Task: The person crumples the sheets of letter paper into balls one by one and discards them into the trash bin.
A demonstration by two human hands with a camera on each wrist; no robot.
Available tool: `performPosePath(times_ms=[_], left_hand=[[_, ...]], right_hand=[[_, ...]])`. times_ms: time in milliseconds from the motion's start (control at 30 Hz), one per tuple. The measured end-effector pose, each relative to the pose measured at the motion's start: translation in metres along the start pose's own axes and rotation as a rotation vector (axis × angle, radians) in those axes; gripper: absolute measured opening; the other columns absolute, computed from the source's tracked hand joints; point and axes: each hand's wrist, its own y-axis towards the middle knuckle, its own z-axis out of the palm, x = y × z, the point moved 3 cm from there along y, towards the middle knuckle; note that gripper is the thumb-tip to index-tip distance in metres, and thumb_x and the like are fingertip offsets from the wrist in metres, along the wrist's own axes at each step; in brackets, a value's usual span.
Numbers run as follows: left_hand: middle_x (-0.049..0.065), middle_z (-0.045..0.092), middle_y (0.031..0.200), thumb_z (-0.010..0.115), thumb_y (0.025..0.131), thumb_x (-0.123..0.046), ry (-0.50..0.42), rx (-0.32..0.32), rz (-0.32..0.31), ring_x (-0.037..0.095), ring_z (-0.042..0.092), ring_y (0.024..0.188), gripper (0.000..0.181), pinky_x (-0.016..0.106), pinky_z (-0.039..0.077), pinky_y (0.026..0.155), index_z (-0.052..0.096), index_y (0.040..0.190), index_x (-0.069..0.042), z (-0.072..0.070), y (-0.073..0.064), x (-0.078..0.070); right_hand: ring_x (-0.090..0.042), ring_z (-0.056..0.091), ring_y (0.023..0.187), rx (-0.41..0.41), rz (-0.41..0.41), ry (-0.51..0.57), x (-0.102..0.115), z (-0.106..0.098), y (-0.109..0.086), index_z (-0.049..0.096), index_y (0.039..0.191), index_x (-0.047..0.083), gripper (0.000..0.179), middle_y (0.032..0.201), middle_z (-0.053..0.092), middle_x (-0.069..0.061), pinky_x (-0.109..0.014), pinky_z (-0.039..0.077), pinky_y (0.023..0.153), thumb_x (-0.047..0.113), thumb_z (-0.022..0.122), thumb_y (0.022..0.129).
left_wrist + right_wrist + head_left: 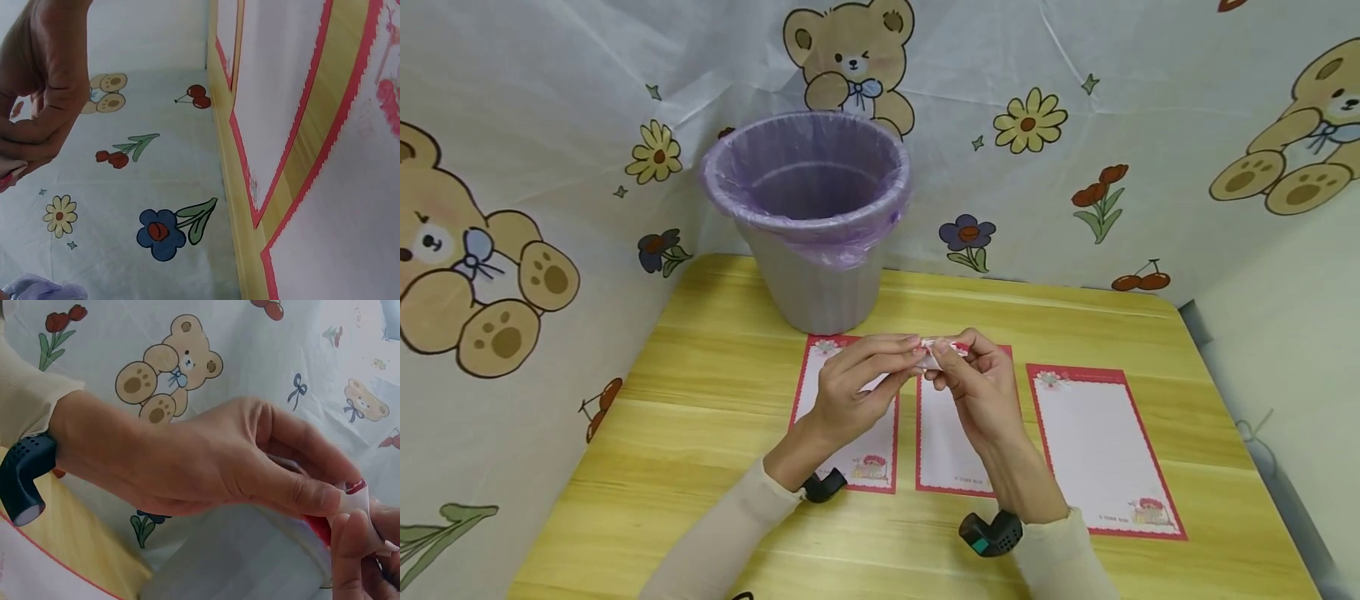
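Observation:
Both hands meet in the middle, over the printed sheets, around a small folded piece of white paper with red edging (931, 357). My left hand (859, 383) holds its left end between fingers and thumb. At the other end, my right hand (988, 387) pinches it, thumb pressed on top. From the right wrist, the right hand (219, 462) is seen gripping the folded paper (357, 503), with left fingertips (351, 540) against it. The fingers partly cover the paper, so its full shape is hidden.
Beneath the hands lie a left sheet (872, 450) and a middle sheet (943, 450), both red-bordered; a third sheet (1101, 450) lies to the right. A grey bin (823, 292) with a purple liner (850, 242) stands behind on the wooden table (700, 375). Bear-print cloth (970, 50) hangs around.

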Motion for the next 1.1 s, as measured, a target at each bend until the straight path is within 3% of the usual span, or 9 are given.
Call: performPosePath(times_ms=[167,300,400,500,633,767,933,1100], left_hand=[[0.013,0.080,0.104,0.090,0.081,0.003,-0.002,0.007,-0.004,0.028,0.080,0.100,0.025,0.030,0.065,0.096,0.083,0.105,0.001,-0.003,-0.001,0.000],[0.015,0.080,0.102,0.088,0.081,0.008,-0.024,-0.010,-0.036,0.028,0.081,0.096,0.023,0.029,0.066,0.092,0.084,0.101,-0.001,-0.011,-0.001,0.000],[0.017,0.079,0.102,0.087,0.079,0.012,-0.059,-0.041,-0.098,0.029,0.081,0.095,0.025,0.028,0.067,0.089,0.083,0.101,0.000,-0.018,0.000,0.001],[0.019,0.078,0.104,0.086,0.080,0.014,-0.117,-0.069,-0.193,0.029,0.080,0.097,0.026,0.028,0.067,0.088,0.082,0.102,0.001,-0.022,0.002,0.001],[0.020,0.078,0.104,0.085,0.082,0.014,-0.181,-0.103,-0.288,0.026,0.080,0.102,0.025,0.028,0.067,0.087,0.081,0.103,0.002,-0.022,0.001,0.001],[0.018,0.078,0.100,0.086,0.082,0.012,-0.187,-0.135,-0.315,0.024,0.081,0.102,0.023,0.028,0.067,0.086,0.082,0.101,0.001,-0.016,-0.001,0.002],[0.018,0.077,0.094,0.087,0.080,0.012,-0.189,-0.150,-0.324,0.024,0.082,0.099,0.020,0.029,0.067,0.085,0.082,0.098,0.003,-0.009,-0.004,0.003],[0.016,0.077,0.094,0.086,0.081,0.013,-0.196,-0.142,-0.355,0.025,0.082,0.097,0.020,0.029,0.067,0.086,0.083,0.096,0.002,-0.008,-0.005,0.004]], right_hand=[[-0.006,0.071,0.063,0.009,0.015,0.008,-0.005,0.003,-0.003,0.067,0.089,0.012,0.020,0.080,0.078,0.004,-0.015,0.058,0.060,0.009,0.063,0.109],[-0.009,0.074,0.069,0.044,-0.025,-0.046,-0.010,0.008,-0.007,0.069,0.100,0.012,0.013,0.088,0.079,0.003,-0.019,0.062,0.065,0.009,0.060,0.110],[-0.010,0.076,0.076,0.100,-0.098,-0.091,-0.010,0.012,-0.008,0.068,0.113,0.009,0.009,0.097,0.078,0.001,-0.023,0.066,0.072,0.006,0.061,0.109],[-0.011,0.077,0.082,0.134,-0.208,-0.143,-0.009,0.015,-0.009,0.066,0.126,0.001,0.023,0.106,0.076,-0.002,-0.026,0.067,0.075,-0.001,0.068,0.103],[-0.011,0.074,0.085,0.065,-0.381,-0.269,-0.008,0.015,-0.012,0.065,0.134,-0.006,0.041,0.108,0.076,-0.002,-0.024,0.066,0.074,-0.008,0.076,0.094],[-0.012,0.071,0.088,-0.055,-0.516,-0.398,-0.008,0.013,-0.014,0.071,0.132,-0.004,0.043,0.109,0.077,0.001,-0.020,0.065,0.080,-0.011,0.079,0.091],[-0.011,0.070,0.087,-0.106,-0.610,-0.445,-0.009,0.011,-0.015,0.076,0.125,-0.005,0.038,0.112,0.080,0.000,-0.017,0.063,0.082,-0.015,0.078,0.089],[-0.011,0.072,0.086,-0.088,-0.646,-0.420,-0.009,0.011,-0.015,0.079,0.112,-0.008,0.026,0.108,0.082,-0.002,-0.018,0.062,0.079,-0.016,0.079,0.088]])
